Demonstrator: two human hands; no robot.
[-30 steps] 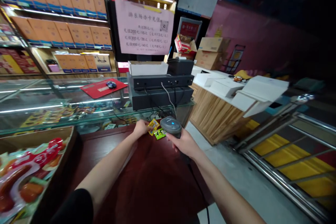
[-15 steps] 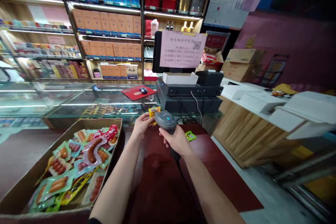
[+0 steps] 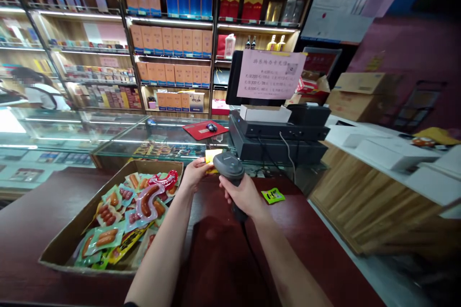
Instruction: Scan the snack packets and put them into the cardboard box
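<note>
My right hand (image 3: pixel 242 191) is wrapped round the handle of a dark grey barcode scanner (image 3: pixel 229 164), whose cord trails down over the table. In my left hand (image 3: pixel 195 172) a small yellow snack packet (image 3: pixel 213 155) is pinched by its edge, right in front of the scanner's head. The packet's face is brightly lit and its print washed out. To the right of my right hand a green snack packet (image 3: pixel 273 195) lies flat on the dark red table (image 3: pixel 216 249). Left of my left arm stands a cardboard box (image 3: pixel 48 255) of packaged sausages (image 3: pixel 146 201).
Behind the hands is a glass counter (image 3: pixel 126 141) with a red mouse pad (image 3: pixel 198 130). A monitor (image 3: pixel 235 76) with a pink sign stands over a black cash drawer (image 3: pixel 277 146). White boxes (image 3: pixel 378 148) sit on the right. At far left is another person (image 3: pixel 43 91).
My view has turned left, so the scene sits further right and a person shows at far left. The packet is brighter, and the blue light on the scanner no longer shows.
</note>
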